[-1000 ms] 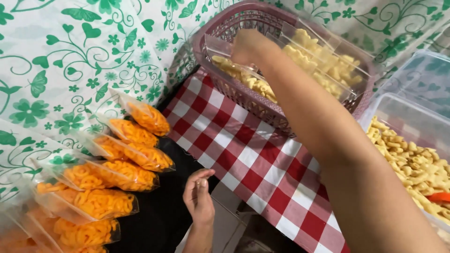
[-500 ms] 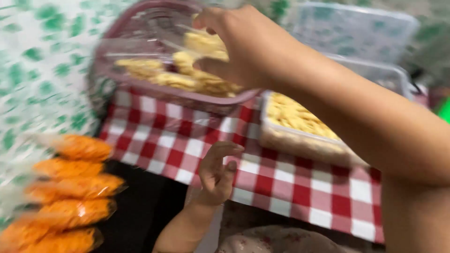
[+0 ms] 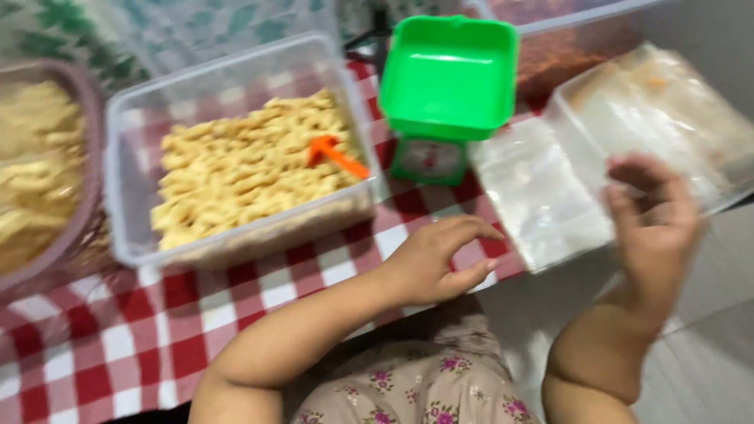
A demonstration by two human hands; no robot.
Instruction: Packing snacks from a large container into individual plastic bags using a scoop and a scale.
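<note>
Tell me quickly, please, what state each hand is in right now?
Left hand: open, empty, over the checked cloth.
Right hand: open, empty, by the clear bags.

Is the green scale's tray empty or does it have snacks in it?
Empty. The green tray shows only its bare green floor; the yellow snacks sit in the clear tub beside it, with an orange scoop.
</note>
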